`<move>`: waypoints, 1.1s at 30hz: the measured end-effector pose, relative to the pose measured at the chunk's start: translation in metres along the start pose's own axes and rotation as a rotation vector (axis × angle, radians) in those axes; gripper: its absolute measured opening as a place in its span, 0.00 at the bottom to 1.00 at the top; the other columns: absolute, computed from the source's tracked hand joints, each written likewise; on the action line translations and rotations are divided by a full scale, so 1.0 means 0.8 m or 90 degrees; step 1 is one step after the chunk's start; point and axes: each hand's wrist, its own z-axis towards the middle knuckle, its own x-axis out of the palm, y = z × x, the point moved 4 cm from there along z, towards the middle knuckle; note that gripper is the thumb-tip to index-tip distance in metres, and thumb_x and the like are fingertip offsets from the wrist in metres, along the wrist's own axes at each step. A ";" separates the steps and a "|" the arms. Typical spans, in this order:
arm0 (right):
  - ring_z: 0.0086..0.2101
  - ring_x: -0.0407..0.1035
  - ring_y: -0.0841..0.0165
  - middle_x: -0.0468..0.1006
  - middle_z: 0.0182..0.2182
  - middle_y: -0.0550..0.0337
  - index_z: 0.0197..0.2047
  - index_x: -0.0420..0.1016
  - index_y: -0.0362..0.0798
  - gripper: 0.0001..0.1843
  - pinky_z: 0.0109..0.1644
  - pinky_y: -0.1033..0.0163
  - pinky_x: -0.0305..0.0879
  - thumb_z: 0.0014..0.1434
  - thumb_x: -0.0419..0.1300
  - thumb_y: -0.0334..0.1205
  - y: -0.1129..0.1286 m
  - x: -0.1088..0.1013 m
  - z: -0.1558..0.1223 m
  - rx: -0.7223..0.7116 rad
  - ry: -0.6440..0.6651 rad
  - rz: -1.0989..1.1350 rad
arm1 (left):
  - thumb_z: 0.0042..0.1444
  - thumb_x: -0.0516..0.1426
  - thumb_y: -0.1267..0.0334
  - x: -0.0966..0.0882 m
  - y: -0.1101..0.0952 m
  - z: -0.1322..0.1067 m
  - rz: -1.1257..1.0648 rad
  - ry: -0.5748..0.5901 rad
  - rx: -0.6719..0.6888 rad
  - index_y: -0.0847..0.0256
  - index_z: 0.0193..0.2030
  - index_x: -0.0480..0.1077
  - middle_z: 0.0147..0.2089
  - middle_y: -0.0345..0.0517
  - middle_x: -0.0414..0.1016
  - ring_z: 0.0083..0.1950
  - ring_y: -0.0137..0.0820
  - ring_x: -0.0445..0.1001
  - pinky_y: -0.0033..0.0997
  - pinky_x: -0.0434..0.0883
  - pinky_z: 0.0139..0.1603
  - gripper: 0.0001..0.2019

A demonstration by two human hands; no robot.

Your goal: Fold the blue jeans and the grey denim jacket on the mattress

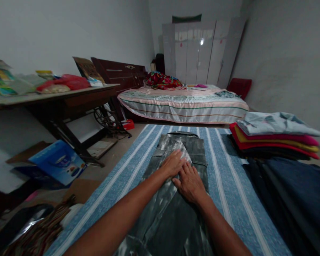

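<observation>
A dark grey-green jacket or shirt with pale blotches lies lengthwise on the blue-and-white striped cloth, its collar at the far end. Its sides look folded inward, and a paler pointed piece of its fabric rests on top near the middle. On that piece lies my left hand, flat with the fingers stretched forward. Just beside and nearer to me, my right hand presses flat on the same garment, fingers pointing up and left. The two hands touch or nearly touch at the fingertips. Nothing is gripped in either.
Folded clothes are stacked at the right, with dark trousers nearer me. A sewing-machine table with bags on it stands at the left, above a blue box. A bed and a wardrobe are behind.
</observation>
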 end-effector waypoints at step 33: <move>0.64 0.47 0.52 0.58 0.63 0.43 0.65 0.56 0.41 0.32 0.63 0.45 0.44 0.65 0.46 0.54 0.005 -0.001 -0.004 0.020 -0.031 -0.073 | 0.62 0.37 0.40 0.052 0.016 0.096 0.148 0.073 -0.012 0.64 0.66 0.53 0.72 0.54 0.43 0.72 0.44 0.37 0.51 0.45 0.67 0.35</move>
